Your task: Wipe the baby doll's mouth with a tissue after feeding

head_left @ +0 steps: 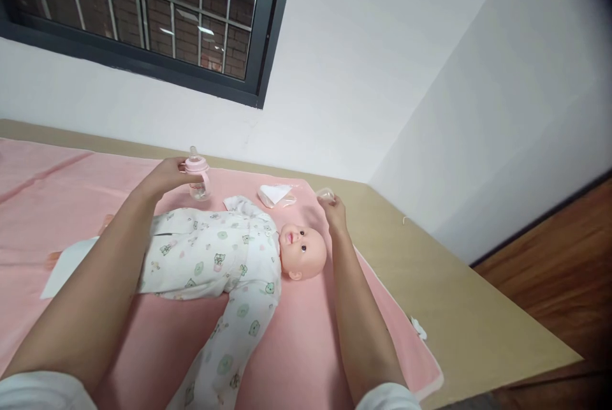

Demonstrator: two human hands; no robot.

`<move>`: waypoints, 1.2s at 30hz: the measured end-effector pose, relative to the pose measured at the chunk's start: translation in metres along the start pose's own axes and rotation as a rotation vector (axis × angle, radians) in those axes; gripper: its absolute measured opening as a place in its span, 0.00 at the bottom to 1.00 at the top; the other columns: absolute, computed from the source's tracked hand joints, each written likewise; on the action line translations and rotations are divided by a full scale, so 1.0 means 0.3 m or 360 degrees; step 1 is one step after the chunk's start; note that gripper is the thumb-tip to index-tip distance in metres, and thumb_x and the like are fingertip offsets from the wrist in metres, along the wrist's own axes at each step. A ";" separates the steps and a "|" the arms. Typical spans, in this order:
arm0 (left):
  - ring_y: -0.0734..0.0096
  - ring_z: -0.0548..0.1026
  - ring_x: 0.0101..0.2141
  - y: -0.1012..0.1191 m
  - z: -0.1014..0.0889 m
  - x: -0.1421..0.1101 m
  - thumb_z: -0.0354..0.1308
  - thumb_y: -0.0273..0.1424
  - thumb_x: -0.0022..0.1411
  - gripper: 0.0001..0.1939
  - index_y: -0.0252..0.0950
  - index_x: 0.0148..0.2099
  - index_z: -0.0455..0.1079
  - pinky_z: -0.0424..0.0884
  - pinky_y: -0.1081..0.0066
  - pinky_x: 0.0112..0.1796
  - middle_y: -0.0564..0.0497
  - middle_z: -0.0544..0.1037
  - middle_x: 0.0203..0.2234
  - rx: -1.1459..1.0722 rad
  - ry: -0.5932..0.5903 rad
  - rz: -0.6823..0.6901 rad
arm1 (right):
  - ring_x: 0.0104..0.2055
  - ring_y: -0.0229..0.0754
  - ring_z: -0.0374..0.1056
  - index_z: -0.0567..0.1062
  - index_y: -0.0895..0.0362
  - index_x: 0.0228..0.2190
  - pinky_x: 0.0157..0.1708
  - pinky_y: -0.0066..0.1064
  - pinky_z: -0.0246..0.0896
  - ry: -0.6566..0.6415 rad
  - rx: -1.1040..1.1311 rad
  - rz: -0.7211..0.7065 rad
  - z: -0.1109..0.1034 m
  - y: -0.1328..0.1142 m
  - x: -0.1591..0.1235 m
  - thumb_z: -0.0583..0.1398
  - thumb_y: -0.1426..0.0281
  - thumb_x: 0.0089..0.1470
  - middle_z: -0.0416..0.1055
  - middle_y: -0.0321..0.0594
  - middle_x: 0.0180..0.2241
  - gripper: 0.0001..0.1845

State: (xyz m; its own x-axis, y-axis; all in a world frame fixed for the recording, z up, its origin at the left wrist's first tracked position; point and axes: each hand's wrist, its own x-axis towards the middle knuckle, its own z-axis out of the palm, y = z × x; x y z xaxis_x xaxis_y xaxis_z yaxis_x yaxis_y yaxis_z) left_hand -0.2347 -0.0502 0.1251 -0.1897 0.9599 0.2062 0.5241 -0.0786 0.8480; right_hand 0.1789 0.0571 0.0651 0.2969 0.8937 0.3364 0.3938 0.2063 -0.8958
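Observation:
A baby doll (pixel 224 263) in a white printed sleepsuit lies on its back on a pink blanket (pixel 296 359), head to the right. My left hand (pixel 165 177) reaches over it and grips a small pink baby bottle (pixel 197 175) standing upright at the blanket's far side. My right hand (pixel 335 209) is past the doll's head, its fingers pinched on a small clear cap (pixel 326 193).
The blanket covers a beige table (pixel 454 295) against a white wall under a barred window. A folded white cloth (pixel 275 194) lies between my hands, a white sheet (pixel 67 266) under the doll's legs, and a small white scrap (pixel 419 328) near the blanket's right edge.

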 end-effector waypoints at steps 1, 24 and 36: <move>0.56 0.71 0.51 0.031 0.013 -0.008 0.65 0.36 0.47 0.27 0.36 0.51 0.71 0.67 0.69 0.48 0.50 0.77 0.47 -0.0045 -0.0012 -0.0009 | 0.48 0.47 0.71 0.70 0.63 0.49 0.50 0.38 0.65 -0.0071 0.0139 -0.0063 -0.001 -0.049 -0.005 0.62 0.59 0.46 0.74 0.51 0.47 0.31; 0.64 0.74 0.32 0.300 0.125 -0.188 0.56 0.31 0.48 0.17 0.40 0.43 0.76 0.64 0.72 0.31 0.55 0.79 0.30 0.0497 -0.0591 0.0608 | 0.58 0.50 0.64 0.62 0.47 0.60 0.58 0.48 0.61 -0.1076 0.0781 -0.0464 0.142 -0.504 -0.428 0.69 0.53 0.43 0.69 0.43 0.53 0.45; 0.58 0.77 0.41 0.313 0.130 -0.199 0.60 0.32 0.48 0.35 0.41 0.61 0.66 0.72 0.71 0.36 0.49 0.79 0.44 0.0029 -0.0537 0.0634 | 0.57 0.49 0.65 0.59 0.38 0.62 0.57 0.49 0.62 -0.1214 0.0873 -0.0300 0.136 -0.494 -0.419 0.61 0.48 0.52 0.66 0.37 0.57 0.38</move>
State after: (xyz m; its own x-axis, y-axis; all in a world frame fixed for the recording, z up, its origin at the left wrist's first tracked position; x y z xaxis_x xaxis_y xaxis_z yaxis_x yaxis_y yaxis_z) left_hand -0.1416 -0.1043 0.1734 0.3041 0.8901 0.3394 0.5162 -0.4534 0.7266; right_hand 0.0477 -0.0695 0.1438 -0.4526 0.8054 0.3827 -0.1425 0.3583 -0.9226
